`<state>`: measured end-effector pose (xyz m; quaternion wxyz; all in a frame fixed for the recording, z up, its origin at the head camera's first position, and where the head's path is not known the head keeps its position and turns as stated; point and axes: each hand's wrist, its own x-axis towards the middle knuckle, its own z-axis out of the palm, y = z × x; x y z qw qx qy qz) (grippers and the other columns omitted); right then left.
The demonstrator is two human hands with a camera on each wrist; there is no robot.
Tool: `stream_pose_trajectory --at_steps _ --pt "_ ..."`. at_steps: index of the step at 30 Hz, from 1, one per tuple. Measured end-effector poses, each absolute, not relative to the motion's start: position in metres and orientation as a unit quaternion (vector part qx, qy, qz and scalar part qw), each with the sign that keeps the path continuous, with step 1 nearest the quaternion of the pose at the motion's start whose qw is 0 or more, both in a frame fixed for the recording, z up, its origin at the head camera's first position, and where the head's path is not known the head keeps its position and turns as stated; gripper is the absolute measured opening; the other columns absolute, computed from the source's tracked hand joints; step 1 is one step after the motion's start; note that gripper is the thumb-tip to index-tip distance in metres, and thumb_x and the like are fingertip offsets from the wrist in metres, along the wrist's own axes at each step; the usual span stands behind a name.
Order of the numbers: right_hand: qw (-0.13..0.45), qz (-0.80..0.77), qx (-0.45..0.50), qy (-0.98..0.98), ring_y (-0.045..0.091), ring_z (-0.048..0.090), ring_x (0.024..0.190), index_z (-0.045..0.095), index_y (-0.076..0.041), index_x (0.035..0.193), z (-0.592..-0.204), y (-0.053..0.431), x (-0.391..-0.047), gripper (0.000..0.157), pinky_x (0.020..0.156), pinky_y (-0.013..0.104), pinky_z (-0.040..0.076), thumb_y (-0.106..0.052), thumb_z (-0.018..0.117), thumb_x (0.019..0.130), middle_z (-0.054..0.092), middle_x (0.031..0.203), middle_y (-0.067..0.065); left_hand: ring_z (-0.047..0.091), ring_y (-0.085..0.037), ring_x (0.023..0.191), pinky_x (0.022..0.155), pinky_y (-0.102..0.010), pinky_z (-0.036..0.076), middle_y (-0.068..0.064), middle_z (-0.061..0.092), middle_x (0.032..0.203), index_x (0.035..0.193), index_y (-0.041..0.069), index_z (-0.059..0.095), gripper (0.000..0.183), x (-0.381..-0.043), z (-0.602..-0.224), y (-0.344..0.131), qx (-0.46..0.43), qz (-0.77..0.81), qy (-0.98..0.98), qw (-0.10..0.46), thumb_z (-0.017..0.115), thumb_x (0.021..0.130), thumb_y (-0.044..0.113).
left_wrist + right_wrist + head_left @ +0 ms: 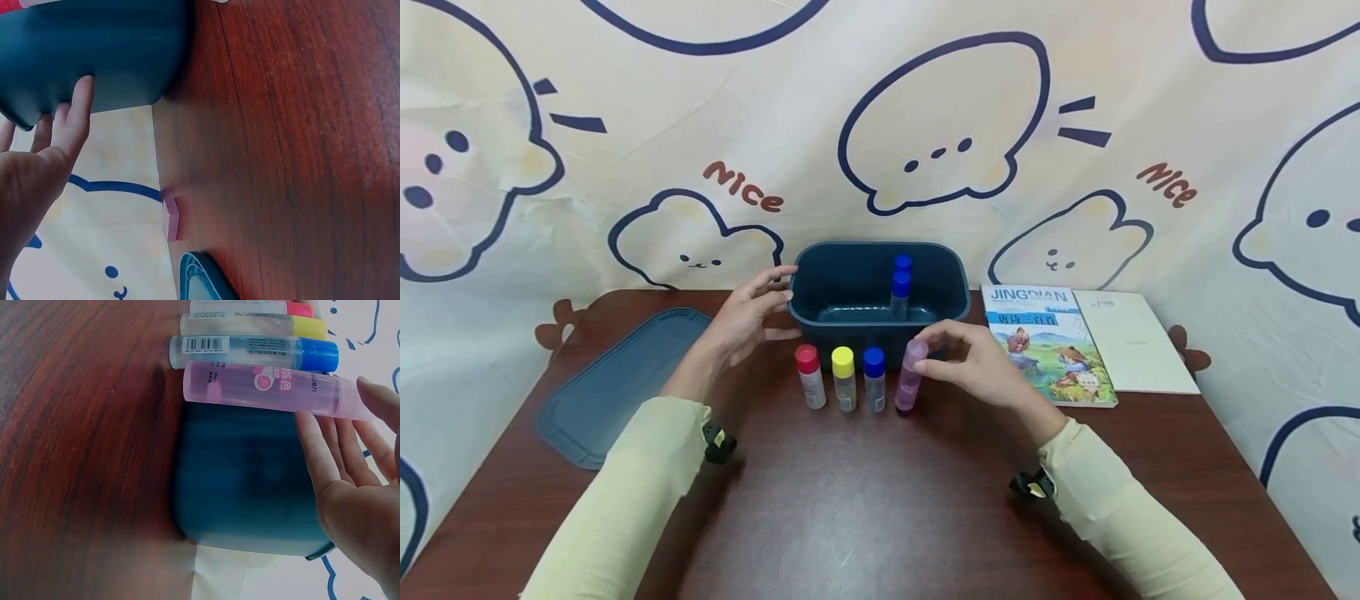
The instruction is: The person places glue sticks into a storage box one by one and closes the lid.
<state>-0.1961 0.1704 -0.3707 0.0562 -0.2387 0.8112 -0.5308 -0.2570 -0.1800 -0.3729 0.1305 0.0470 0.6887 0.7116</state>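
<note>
My left hand (741, 321) rests its fairly straight fingers against the left end of a dark teal plastic bin (805, 312). With thumb and fingertips, my right hand (973, 362) pinches the top of a see-through purple glue bottle (909, 379), upright in front of the bin. Left of it stand a blue-capped bottle (874, 392), a yellow-capped bottle (845, 392) and a red-capped bottle (811, 387), all clear-bodied and in a row. Inside the bin, toward its right, are two blue-capped bottles (900, 287), one behind the other.
A teal lid (617, 383) lies flat on the brown table (850, 508) at the left. To the right of the bin are an illustrated book (1052, 350) and a pale book or board (1135, 342). A cartoon-printed cloth (940, 108) hangs behind.
</note>
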Motion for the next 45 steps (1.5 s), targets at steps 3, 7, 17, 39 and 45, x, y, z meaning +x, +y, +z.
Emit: stream_pose_trajectory --at_steps 3,7,17,39,45 --pt "0.055 -0.540 -0.238 0.806 0.023 0.062 0.106 0.069 -0.013 0.117 -0.367 0.171 -0.196 0.026 0.093 0.046 0.053 -0.019 0.075 0.093 0.069 0.113 0.002 0.040 -0.043 0.138 0.092 -0.053 0.055 -0.012 0.026 0.159 0.157 0.020 0.037 0.051 -0.258 -0.372 -0.180 0.048 0.711 0.689 0.130 0.049 0.107 0.019" --pt "0.050 -0.550 -0.237 0.799 0.024 0.063 0.104 0.069 -0.012 0.117 -0.360 0.172 -0.197 0.025 0.091 0.045 0.054 -0.018 0.075 0.094 0.069 0.113 0.003 0.040 -0.043 0.138 0.092 -0.052 0.055 -0.012 0.026 0.159 0.157 0.020 0.036 0.051 -0.258 -0.372 -0.179 0.047 0.710 0.690 0.130 0.049 0.108 0.018" --pt "0.015 -0.549 -0.235 0.802 0.022 0.064 0.104 0.069 -0.012 0.118 -0.345 0.177 -0.201 0.027 0.092 0.041 0.054 -0.018 0.076 0.093 0.069 0.113 0.003 0.039 -0.043 0.139 0.092 -0.052 0.055 -0.012 0.025 0.159 0.157 0.021 0.036 0.051 -0.258 -0.371 -0.181 0.046 0.710 0.690 0.130 0.049 0.108 0.019" --pt "-0.024 -0.582 -0.266 0.768 0.026 0.057 0.110 0.067 -0.007 0.118 -0.317 0.174 -0.210 0.026 0.094 0.042 0.050 -0.012 0.074 0.093 0.067 0.115 0.007 0.040 -0.041 0.138 0.092 -0.051 0.055 -0.011 0.025 0.160 0.157 0.021 0.037 0.051 -0.257 -0.371 -0.180 0.045 0.709 0.692 0.132 0.050 0.107 0.020" --pt "-0.035 -0.589 -0.274 0.759 0.027 0.056 0.111 0.067 -0.006 0.118 -0.312 0.171 -0.212 0.027 0.095 0.042 0.049 -0.012 0.074 0.093 0.067 0.115 0.007 0.040 -0.042 0.138 0.093 -0.052 0.055 -0.012 0.025 0.160 0.157 0.021 0.036 0.051 -0.257 -0.372 -0.180 0.044 0.710 0.691 0.133 0.050 0.107 0.019"
